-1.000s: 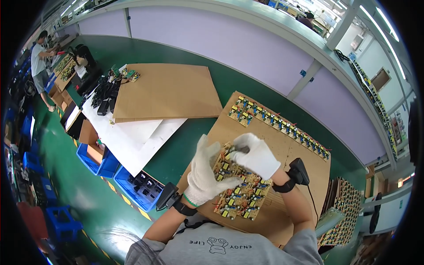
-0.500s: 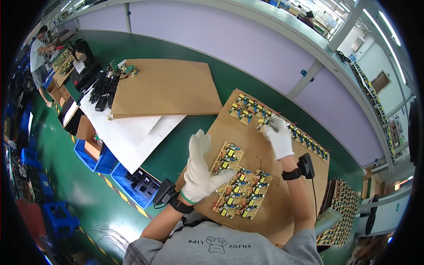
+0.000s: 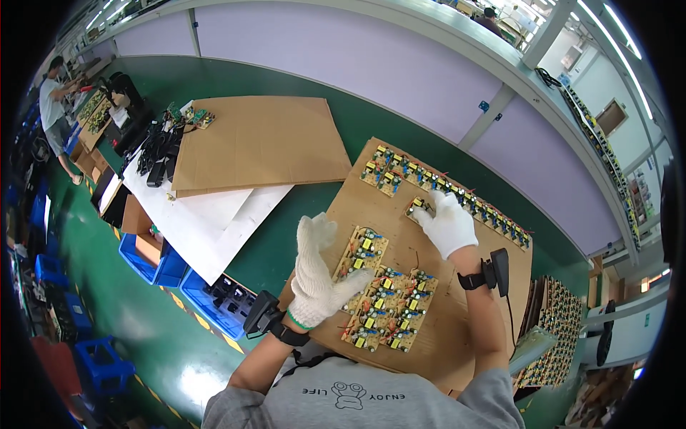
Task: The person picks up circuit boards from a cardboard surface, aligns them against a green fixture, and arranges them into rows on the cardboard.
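Note:
My right hand (image 3: 450, 223), in a white glove, has its thumb and fingertips on the edges of a small circuit board (image 3: 416, 207) just below the far row. That board has a yellow part and sits at or close to the cardboard; whether it touches is hard to tell. My left hand (image 3: 314, 275), gloved in off-white knit, is open with the thumb stretched out over the near group of circuit boards (image 3: 386, 304), holding nothing. Along the cardboard's far edge runs a row of similar boards (image 3: 457, 191). All lie on a brown cardboard sheet (image 3: 457, 300).
Another cardboard sheet (image 3: 261, 146) lies far left over white sheets (image 3: 186, 229), beside black cables (image 3: 161, 150). Blue bins (image 3: 211, 304) stand left of the table. Stacked boards (image 3: 554, 329) are at the right. A person (image 3: 57, 107) works at the far left.
My right hand has lowered the circuit board and shifted slightly nearer, clear of the far row. My left hand stays open in nearly the same place. The view has shifted slightly.

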